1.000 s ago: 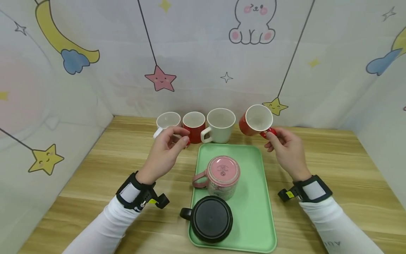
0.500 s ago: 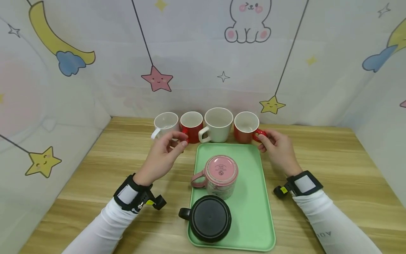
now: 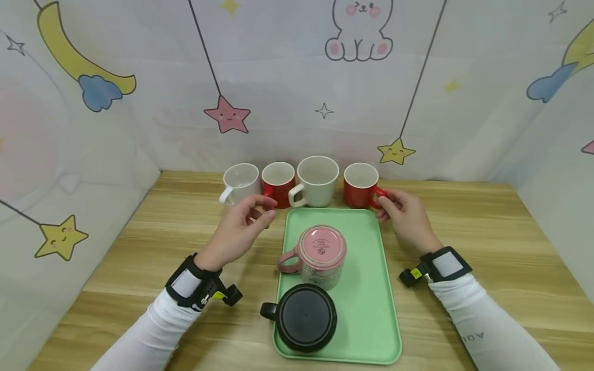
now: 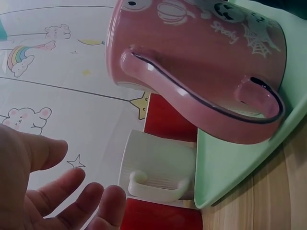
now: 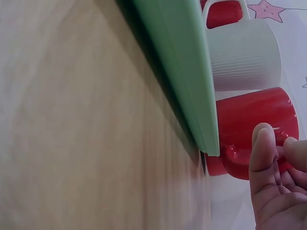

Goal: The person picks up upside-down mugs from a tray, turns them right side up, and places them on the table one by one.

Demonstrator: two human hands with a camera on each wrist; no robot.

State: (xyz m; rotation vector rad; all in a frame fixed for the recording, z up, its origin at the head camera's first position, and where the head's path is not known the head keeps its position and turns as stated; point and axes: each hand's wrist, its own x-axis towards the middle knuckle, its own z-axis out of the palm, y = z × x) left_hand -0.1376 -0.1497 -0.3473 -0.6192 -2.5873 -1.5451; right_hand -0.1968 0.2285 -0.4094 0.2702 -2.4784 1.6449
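Fingers (image 5: 262, 153) on red mug (image 5: 254, 112), near "Spooky" mug (image 4: 192, 52)

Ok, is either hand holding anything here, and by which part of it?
The right hand pinches the red mug at the row's right end by its handle; the left hand holds nothing.

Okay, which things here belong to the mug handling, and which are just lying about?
Likely in the job:
red mug, handle pinched by the right hand
other red mug, white mug and cream mug in its row
pink mug and black mug on the green tray

Likely just around:
patterned backdrop
wrist cameras
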